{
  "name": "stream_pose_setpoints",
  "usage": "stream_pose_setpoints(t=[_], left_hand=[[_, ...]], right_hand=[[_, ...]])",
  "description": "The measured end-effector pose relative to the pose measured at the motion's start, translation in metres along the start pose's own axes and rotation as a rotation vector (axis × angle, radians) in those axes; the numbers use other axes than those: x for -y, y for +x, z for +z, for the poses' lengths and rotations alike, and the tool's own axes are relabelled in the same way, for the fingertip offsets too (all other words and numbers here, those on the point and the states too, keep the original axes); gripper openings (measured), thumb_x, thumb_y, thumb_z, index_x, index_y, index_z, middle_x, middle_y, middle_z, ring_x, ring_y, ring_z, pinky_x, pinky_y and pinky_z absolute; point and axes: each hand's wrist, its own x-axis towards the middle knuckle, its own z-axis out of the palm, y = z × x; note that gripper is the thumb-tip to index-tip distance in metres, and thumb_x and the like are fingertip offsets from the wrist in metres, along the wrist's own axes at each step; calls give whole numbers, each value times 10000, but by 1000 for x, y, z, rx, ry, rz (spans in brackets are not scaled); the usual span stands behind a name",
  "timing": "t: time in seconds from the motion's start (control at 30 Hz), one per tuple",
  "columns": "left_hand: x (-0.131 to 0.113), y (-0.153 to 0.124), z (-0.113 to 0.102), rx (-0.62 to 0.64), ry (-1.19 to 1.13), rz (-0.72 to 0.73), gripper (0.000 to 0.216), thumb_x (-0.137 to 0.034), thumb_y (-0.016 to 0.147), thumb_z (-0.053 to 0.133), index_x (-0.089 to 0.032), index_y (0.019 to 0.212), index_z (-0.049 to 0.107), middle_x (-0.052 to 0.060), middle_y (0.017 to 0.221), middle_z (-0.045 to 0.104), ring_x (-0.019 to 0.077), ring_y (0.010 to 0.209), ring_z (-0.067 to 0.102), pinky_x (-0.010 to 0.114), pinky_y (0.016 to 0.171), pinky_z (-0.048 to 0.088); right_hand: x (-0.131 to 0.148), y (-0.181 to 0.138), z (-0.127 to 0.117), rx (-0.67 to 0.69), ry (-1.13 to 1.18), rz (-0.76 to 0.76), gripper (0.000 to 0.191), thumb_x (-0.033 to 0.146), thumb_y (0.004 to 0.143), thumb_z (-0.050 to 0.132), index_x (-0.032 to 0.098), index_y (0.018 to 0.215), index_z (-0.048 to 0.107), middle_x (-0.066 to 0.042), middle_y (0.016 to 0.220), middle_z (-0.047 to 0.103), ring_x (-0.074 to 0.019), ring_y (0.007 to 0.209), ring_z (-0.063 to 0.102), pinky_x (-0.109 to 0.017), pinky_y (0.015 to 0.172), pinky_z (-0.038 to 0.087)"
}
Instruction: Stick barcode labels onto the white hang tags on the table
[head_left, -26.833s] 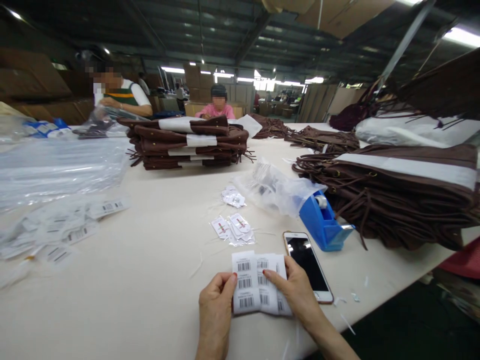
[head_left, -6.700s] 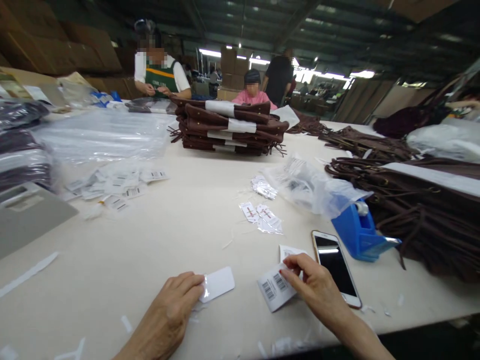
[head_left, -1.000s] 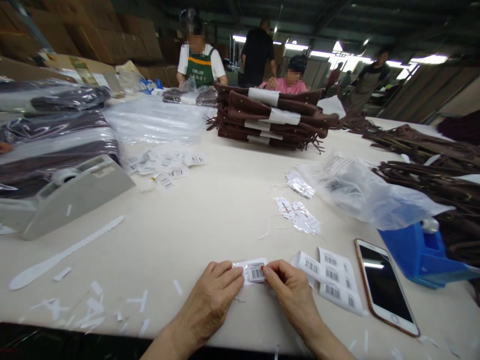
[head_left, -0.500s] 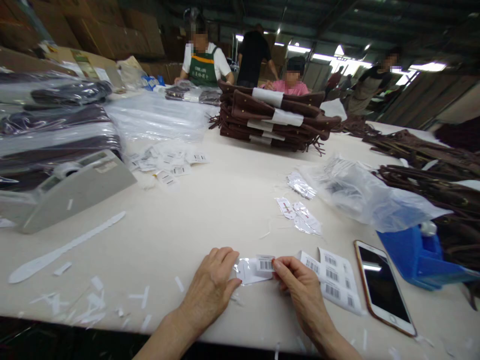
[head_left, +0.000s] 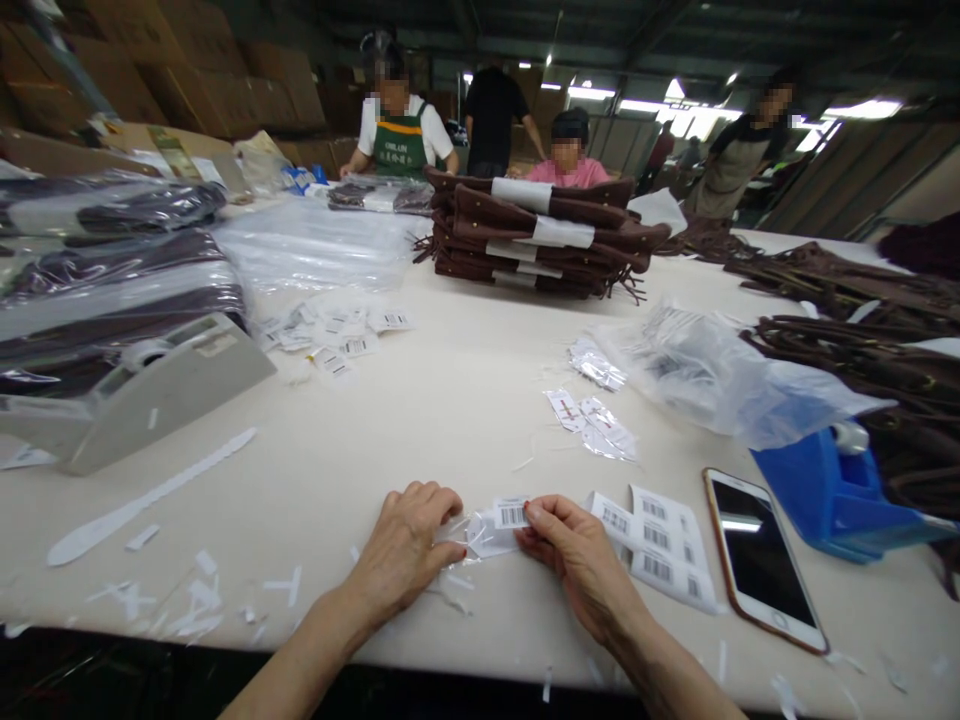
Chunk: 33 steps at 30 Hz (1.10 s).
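Observation:
A white hang tag in shiny clear plastic, with thin string at its left end, lies low over the table in front of me. My left hand has its thumb and curled fingers around that left end. Between thumb and index finger, my right hand pinches a small barcode sticker over the tag's right part. Whether the sticker is fully pressed down I cannot tell. Just right of this hand lies a sheet of barcode stickers, partly behind it.
A phone and blue tape dispenser stand right, near a plastic bag. More tags lie ahead. A grey dispenser and paper scraps are left. Brown folded goods are stacked behind; several people work beyond.
Both hands and the tag appear slightly further left in the view, which has itself shifted a little. The left fingers have moved around the string end; the right hand still pinches the sticker.

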Motion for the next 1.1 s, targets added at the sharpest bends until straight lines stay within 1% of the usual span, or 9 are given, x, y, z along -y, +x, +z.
stream_pose_setpoints(t=[0.07, 0.13, 0.23, 0.33, 0.43, 0.57, 0.8, 1.0, 1.1], left_hand=[[2, -2, -1, 12, 19, 19, 262, -223, 650, 633, -230, 875, 500, -15, 850, 548, 177, 840, 458, 336, 736, 301], [3, -3, -2, 31, 62, 67, 328, -229, 683, 611, -255, 984, 485, 0, 878, 538, 185, 856, 450, 344, 742, 305], [1, 0, -5, 73, 189, 225, 448, -179, 736, 542, -336, 1135, 411, 31, 969, 499, 201, 906, 431, 354, 752, 312], [-3, 9, -11, 143, 301, 401, 425, -110, 743, 482, -342, 1098, 447, 50, 1045, 459, 204, 934, 422, 342, 747, 321], [-8, 20, -18, 229, 365, 488, 328, -131, 728, 489, -304, 1006, 504, 46, 987, 470, 195, 865, 437, 323, 703, 329], [-14, 32, -23, 317, 391, 519, 312, -157, 727, 485, -309, 999, 500, 28, 895, 475, 175, 769, 444, 298, 652, 325], [-16, 46, -23, 413, 385, 507, 284, -200, 677, 564, -297, 939, 513, 25, 902, 477, 184, 794, 468, 292, 652, 343], [-12, 38, -25, 381, 353, 494, 167, -208, 690, 578, -264, 840, 532, 12, 893, 481, 161, 770, 466, 286, 665, 352], [-11, 27, -27, 316, 332, 516, 43, -178, 746, 512, -219, 758, 517, 16, 871, 489, 147, 767, 461, 281, 682, 360]], right_hand=[[0, 1, -1, 9, -9, 6, 219, 341, 663, 664, 151, 664, 556, 32, 640, 531, -82, 616, 507, -226, 672, 417], [0, 2, -2, 14, -9, 10, 220, 339, 667, 661, 150, 660, 550, 31, 636, 529, -81, 611, 504, -226, 668, 416], [-1, 2, -3, 33, -4, -1, 212, 338, 682, 649, 151, 672, 551, 29, 647, 535, -81, 617, 507, -227, 671, 415], [-1, 2, -3, 38, -3, -8, 211, 341, 687, 645, 150, 676, 555, 25, 655, 545, -84, 618, 509, -230, 668, 416], [-1, 1, -2, 16, 1, 3, 222, 345, 666, 662, 149, 670, 559, 24, 652, 548, -86, 611, 509, -233, 661, 418], [-1, 0, -2, 20, 25, 3, 224, 341, 656, 674, 145, 674, 568, 20, 662, 547, -87, 616, 511, -239, 668, 422], [-4, 2, -8, 32, 58, 17, 198, 327, 689, 654, 147, 686, 572, 27, 632, 533, -93, 635, 531, -256, 709, 431], [-2, 1, -7, 21, 80, 9, 201, 320, 666, 674, 146, 671, 573, 28, 632, 532, -89, 632, 525, -246, 699, 441], [-2, 0, -6, 9, 93, 0, 202, 326, 666, 672, 149, 681, 577, 25, 646, 537, -92, 640, 529, -250, 707, 444]])
